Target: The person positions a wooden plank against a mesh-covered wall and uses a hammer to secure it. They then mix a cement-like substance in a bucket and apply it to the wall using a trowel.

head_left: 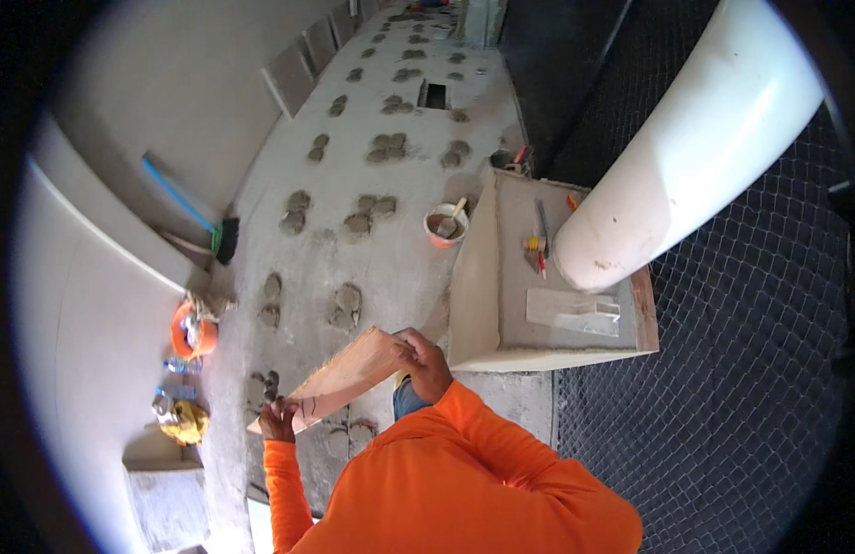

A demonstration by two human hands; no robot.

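A flat, reddish-brown wooden board (344, 374) with dark pencil-like marks is held aslant in front of my body. At its upper right end my right hand (427, 365) is closed round the edge. My left hand (278, 423) grips the lower left end. A dark metal tool head (270, 383), hammer-like in shape, sticks up by the left fingers; whether that hand holds it too I cannot make out. Below and beyond the board, round mortar dabs (345, 305) lie in clusters on the grey floor.
To the right, a plastered block (511, 295) bears a flat trowel (575, 312), small tools and a thick white pipe (686, 157). Past it hangs wire mesh (751, 305). A mortar bucket (443, 226), broom (226, 240) and orange bucket (195, 331) stand around. The floor has a square hole (435, 96).
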